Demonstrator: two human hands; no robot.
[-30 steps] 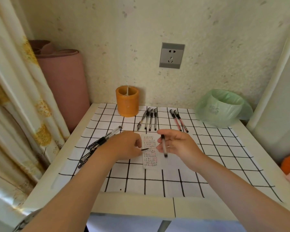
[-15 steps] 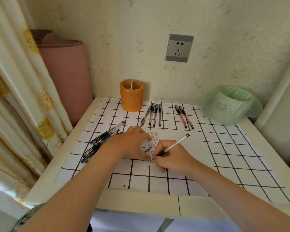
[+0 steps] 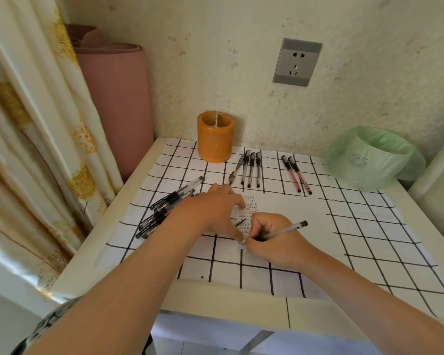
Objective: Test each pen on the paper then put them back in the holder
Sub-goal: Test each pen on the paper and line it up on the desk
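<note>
my right hand (image 3: pixel 274 242) is curled around a clear-barrelled pen (image 3: pixel 285 229), thumb and fingers pinching it low near the tip. the tip is down on the small paper (image 3: pixel 249 219) and the black end slants away toward 2 o'clock. the paper sits near the middle of the gridded cloth (image 3: pixel 369 239) and is covered in rows of tiny black and red marks.

my left hand (image 3: pixel 213 211) lies just at 9 o'clock of the right one. it is spread, with forefinger and thumb splayed apart, the thumb tip pressing on the paper's left edge. a short dark piece (image 3: pixel 240 222) pokes out from the gap between thumb and forefinger — i cannot tell whether the hand grips it or it only lies there.

the orange holder (image 3: pixel 215 137) stands upright at 11 o'clock on the table (image 3: pixel 139 180), close to the wall. at 12 o'clock, just right of the holder, four black pens (image 3: pixel 250 169) lie side by side. two red pens (image 3: pixel 296 174) lie at 1 o'clock, apart from those. a loose heap of pens (image 3: pixel 169 208) lies at 9 o'clock, partly hidden behind my left wrist.

a bin lined with a green bag (image 3: pixel 372 157) sits at 2 o'clock — near the table's far right corner. a grey socket (image 3: pixel 296 62) is on the wall above it all. a pink roll (image 3: pixel 113 103) and a curtain (image 3: pixel 36 124) stand off the table's left side.
</note>
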